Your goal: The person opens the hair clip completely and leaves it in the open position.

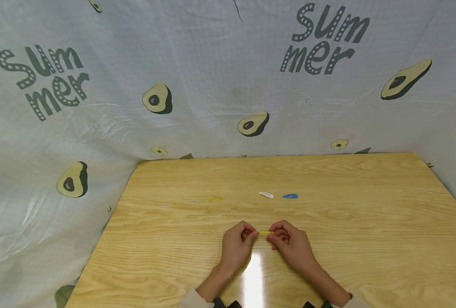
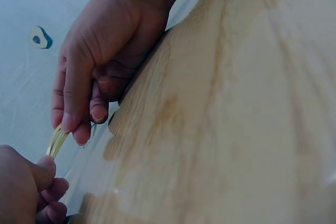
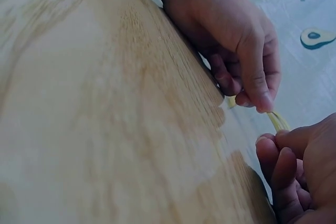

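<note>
A yellow snap hair clip is stretched between both hands, close over the wooden table. My left hand pinches one end between thumb and forefinger; my right hand pinches the other end the same way. In the left wrist view the slim clip shows a gap along its length, its tips covered by the fingers. From the right wrist, the same clip looks slightly bowed. Beyond the hands lie a white snap clip and a blue snap clip.
Left of those clips, a thin yellow forked piece lies beside two thin pale pieces, one nearer and one farther left. The wooden table reaches back to a white cloth printed with avocados.
</note>
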The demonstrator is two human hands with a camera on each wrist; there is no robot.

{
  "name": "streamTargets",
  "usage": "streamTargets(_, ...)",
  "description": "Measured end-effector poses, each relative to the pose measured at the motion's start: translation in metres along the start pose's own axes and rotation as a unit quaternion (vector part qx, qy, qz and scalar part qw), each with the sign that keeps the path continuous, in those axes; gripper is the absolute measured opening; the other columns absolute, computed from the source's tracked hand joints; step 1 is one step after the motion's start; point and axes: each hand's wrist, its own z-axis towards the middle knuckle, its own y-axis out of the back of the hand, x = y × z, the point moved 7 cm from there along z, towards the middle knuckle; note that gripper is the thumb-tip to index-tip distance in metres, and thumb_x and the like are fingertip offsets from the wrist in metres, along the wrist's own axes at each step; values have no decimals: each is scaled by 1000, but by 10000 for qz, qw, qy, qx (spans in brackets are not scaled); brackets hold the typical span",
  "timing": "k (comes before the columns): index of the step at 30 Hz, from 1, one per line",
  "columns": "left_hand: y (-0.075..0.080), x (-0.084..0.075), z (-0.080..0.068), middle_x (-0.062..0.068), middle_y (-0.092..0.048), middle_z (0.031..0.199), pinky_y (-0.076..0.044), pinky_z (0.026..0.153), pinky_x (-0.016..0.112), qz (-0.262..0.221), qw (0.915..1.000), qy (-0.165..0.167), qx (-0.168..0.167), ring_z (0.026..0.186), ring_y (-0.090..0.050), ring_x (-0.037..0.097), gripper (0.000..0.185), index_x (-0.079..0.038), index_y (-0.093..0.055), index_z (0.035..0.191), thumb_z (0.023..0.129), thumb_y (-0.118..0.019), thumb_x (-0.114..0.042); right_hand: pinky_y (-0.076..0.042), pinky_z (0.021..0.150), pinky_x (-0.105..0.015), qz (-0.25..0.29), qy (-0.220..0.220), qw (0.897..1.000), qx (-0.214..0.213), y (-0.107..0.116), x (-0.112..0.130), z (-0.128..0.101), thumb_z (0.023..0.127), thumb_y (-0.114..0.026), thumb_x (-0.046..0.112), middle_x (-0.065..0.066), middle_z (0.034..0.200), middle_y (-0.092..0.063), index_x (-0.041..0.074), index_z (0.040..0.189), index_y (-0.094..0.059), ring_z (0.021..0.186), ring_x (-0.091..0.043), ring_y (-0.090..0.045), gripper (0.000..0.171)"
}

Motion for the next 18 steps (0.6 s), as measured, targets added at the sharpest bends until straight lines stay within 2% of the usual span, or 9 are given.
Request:
streamTargets(8, -2, -4, 0, -9, -50, 62, -37, 45, 18, 126, 9997, -175, 76, 52, -41, 0, 9, -10, -64, 81, 87, -71, -8, -53, 55, -27, -26, -226, 9994, -274, 2, 9, -2, 83, -72, 0, -9, 75, -65, 1, 92, -64, 61, -21, -64, 12)
streamTargets(12, -2, -6, 0, -9, -48, 62, -37, 45, 17, 215, 9989, -427, 7, 52, -40, -2, 11, -10, -63, 80, 85, -71, -6, -52, 55, -27, -41, -270, 9990, -365, 2, 7, -2, 83, -72, 0, -8, 74, -65, 2, 91, -64, 60, -21, -64, 11)
streamTargets(14, -2, -7, -1, -9, -49, 62, -37, 45, 16, 252, 9983, -532, -22, 53, -40, -2, 12, -9, -62, 80, 85, -72, -5, -52, 55, -27, 53, -279, 9988, -390, 2, -2, -1, 82, -73, 2, -6, 74, -65, 3, 91, -65, 60, -19, -64, 12)
streamTargets(18, -2, -8, -1, -8, -49, 62, -37, 45, 16, 276, 9976, -629, -41, 53, -39, -2, 13, -9, -61, 80, 84, -72, -3, -53, 56, -27, 179, -328, 9986, -380, 2, -3, -1, 82, -74, 2, -6, 73, -65, 4, 90, -65, 61, -19, -65, 12)
